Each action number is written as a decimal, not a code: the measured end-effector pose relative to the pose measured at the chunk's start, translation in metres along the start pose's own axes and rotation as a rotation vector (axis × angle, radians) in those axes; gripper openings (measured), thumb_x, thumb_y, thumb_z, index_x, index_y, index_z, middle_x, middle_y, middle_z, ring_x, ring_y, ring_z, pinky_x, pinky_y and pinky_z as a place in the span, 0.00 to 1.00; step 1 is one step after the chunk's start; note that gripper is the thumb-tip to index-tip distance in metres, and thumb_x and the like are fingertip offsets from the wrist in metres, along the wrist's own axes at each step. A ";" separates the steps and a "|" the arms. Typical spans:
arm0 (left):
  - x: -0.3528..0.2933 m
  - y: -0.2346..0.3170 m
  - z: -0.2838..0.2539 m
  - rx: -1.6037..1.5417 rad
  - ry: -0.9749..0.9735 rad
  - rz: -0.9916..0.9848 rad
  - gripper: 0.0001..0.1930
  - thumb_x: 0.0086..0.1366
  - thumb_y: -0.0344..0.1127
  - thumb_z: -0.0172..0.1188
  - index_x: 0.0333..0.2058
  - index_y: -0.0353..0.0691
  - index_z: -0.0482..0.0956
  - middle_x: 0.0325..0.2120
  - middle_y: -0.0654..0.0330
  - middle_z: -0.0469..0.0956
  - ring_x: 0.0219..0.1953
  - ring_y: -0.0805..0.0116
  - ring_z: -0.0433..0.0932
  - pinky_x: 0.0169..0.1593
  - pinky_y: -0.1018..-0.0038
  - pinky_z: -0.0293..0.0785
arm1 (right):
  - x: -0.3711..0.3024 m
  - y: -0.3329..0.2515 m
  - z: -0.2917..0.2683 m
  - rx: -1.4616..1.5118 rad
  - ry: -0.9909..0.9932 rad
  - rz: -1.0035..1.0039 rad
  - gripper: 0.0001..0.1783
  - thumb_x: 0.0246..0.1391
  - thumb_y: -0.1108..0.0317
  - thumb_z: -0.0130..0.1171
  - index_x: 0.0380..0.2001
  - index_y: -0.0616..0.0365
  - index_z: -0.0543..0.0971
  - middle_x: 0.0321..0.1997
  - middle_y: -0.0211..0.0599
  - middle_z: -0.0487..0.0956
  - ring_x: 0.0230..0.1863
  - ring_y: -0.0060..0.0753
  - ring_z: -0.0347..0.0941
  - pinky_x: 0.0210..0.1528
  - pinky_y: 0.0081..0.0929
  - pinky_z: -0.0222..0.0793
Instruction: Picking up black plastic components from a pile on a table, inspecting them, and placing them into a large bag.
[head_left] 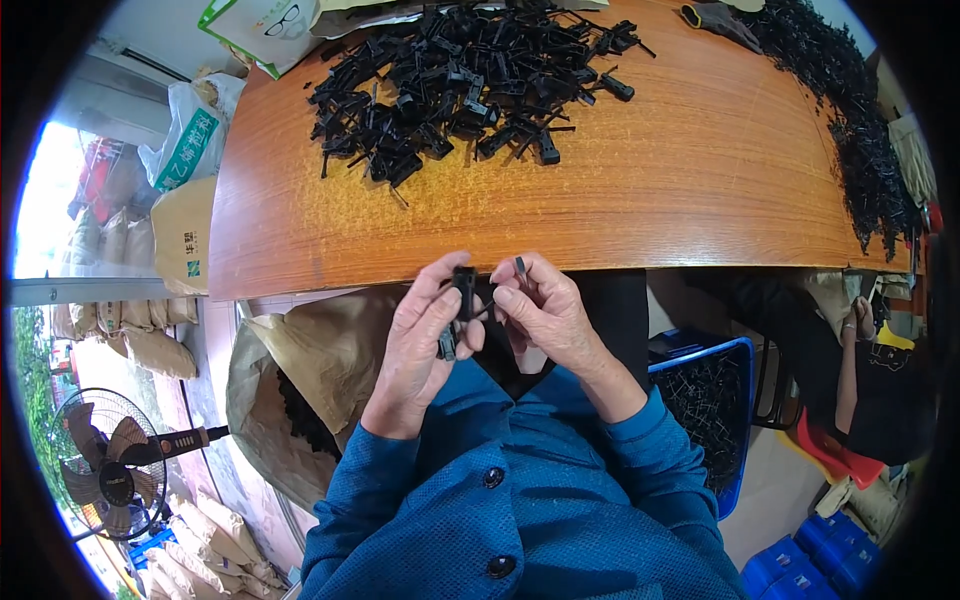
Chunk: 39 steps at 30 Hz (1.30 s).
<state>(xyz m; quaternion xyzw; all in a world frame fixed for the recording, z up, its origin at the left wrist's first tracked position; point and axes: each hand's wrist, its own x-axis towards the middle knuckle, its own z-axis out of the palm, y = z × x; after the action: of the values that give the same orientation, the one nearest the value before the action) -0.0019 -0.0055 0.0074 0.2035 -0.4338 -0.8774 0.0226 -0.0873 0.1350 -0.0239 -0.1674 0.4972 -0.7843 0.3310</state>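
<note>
We list, first, the left hand (415, 318) — fingers curled about an upright black plastic part (464, 290), held just off the table's near edge, we judge so that it faces the other hand; a second dark piece (447, 345) shows low beside the palm, its hold unclear; item, the right hand (550, 308) — thumb and fingers drawn nearly together, a slim dark piece (520, 268) jutting between them; whether the two hands' pieces touch we cannot tell; item, a heap of black parts (450, 80) on the wooden table (620, 205), straight ahead, presumably for easy reach; item, an open sack (335, 345) at left and a blue crate (748, 400) at right, both holding dark pieces, likely set low to spare the tabletop; as to markings, we note white lettering on the green band of a white bag (188, 150), dark print with a green square on a brown package (183, 235), and drawn spectacles on a green-edged bag (265, 35).
</note>
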 end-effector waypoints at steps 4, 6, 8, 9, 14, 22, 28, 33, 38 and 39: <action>-0.001 -0.001 0.004 -0.080 -0.127 -0.095 0.20 0.67 0.31 0.50 0.57 0.36 0.64 0.31 0.57 0.73 0.23 0.76 0.71 0.21 0.85 0.64 | 0.005 0.000 -0.007 0.149 -0.061 0.041 0.11 0.59 0.65 0.57 0.41 0.58 0.71 0.25 0.23 0.73 0.19 0.09 0.65 0.18 0.07 0.58; -0.003 -0.002 0.006 -0.068 -0.124 -0.097 0.19 0.67 0.31 0.50 0.56 0.35 0.65 0.31 0.56 0.73 0.22 0.76 0.70 0.20 0.86 0.63 | 0.006 -0.003 -0.011 0.089 -0.136 0.250 0.13 0.58 0.61 0.58 0.39 0.59 0.72 0.24 0.18 0.67 0.25 0.09 0.61 0.26 0.09 0.55; -0.003 -0.003 0.005 -0.055 -0.157 -0.116 0.18 0.68 0.32 0.50 0.55 0.37 0.67 0.28 0.58 0.74 0.20 0.77 0.68 0.21 0.85 0.61 | 0.005 -0.001 -0.014 0.074 -0.168 0.255 0.14 0.59 0.60 0.58 0.38 0.59 0.72 0.23 0.18 0.67 0.24 0.09 0.60 0.25 0.09 0.55; -0.003 -0.004 0.003 -0.055 -0.157 -0.116 0.18 0.68 0.32 0.50 0.55 0.37 0.67 0.28 0.58 0.74 0.20 0.77 0.68 0.21 0.85 0.61 | 0.005 0.000 -0.016 0.059 -0.199 0.259 0.14 0.59 0.58 0.57 0.38 0.59 0.72 0.22 0.18 0.67 0.24 0.09 0.59 0.25 0.10 0.55; -0.004 -0.002 0.005 0.243 -0.090 -0.117 0.19 0.66 0.31 0.52 0.55 0.37 0.66 0.33 0.56 0.75 0.25 0.75 0.74 0.20 0.88 0.60 | 0.003 -0.004 -0.017 -0.044 -0.176 0.210 0.13 0.59 0.59 0.57 0.35 0.60 0.73 0.22 0.21 0.68 0.25 0.11 0.59 0.27 0.13 0.58; -0.008 -0.008 0.016 0.913 -0.089 0.239 0.20 0.63 0.22 0.51 0.55 0.36 0.67 0.39 0.54 0.76 0.35 0.69 0.79 0.37 0.78 0.74 | -0.002 0.006 -0.011 -0.319 -0.097 0.089 0.12 0.62 0.60 0.53 0.38 0.59 0.73 0.23 0.23 0.72 0.23 0.10 0.66 0.22 0.11 0.62; -0.007 -0.012 0.009 1.005 0.050 0.370 0.20 0.63 0.22 0.52 0.54 0.37 0.68 0.39 0.50 0.78 0.40 0.64 0.80 0.42 0.73 0.75 | -0.019 -0.004 0.011 0.056 0.006 0.187 0.20 0.66 0.58 0.43 0.53 0.59 0.69 0.18 0.22 0.64 0.18 0.12 0.57 0.17 0.12 0.52; -0.009 -0.006 0.015 1.052 0.069 0.395 0.20 0.63 0.22 0.52 0.55 0.37 0.67 0.39 0.49 0.78 0.41 0.62 0.80 0.42 0.73 0.75 | -0.019 -0.004 0.022 0.097 -0.024 0.229 0.23 0.68 0.59 0.40 0.61 0.56 0.61 0.17 0.20 0.61 0.16 0.11 0.53 0.16 0.12 0.45; -0.010 -0.007 0.015 1.035 0.092 0.394 0.20 0.63 0.22 0.52 0.54 0.37 0.68 0.39 0.48 0.78 0.41 0.60 0.80 0.42 0.72 0.75 | -0.017 -0.004 0.025 0.085 -0.021 0.226 0.22 0.67 0.60 0.40 0.61 0.55 0.61 0.17 0.19 0.61 0.16 0.10 0.52 0.15 0.11 0.44; -0.009 -0.007 0.016 1.028 0.104 0.373 0.20 0.63 0.22 0.52 0.54 0.36 0.68 0.40 0.48 0.78 0.41 0.59 0.80 0.42 0.72 0.76 | -0.016 -0.001 0.024 0.087 -0.019 0.203 0.22 0.67 0.60 0.40 0.61 0.55 0.61 0.17 0.19 0.61 0.15 0.10 0.52 0.15 0.11 0.44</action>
<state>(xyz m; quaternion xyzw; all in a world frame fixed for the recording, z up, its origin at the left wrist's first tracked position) 0.0014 0.0131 0.0143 0.1511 -0.8335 -0.5225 0.0967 -0.0616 0.1303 -0.0111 -0.1088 0.4740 -0.7659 0.4205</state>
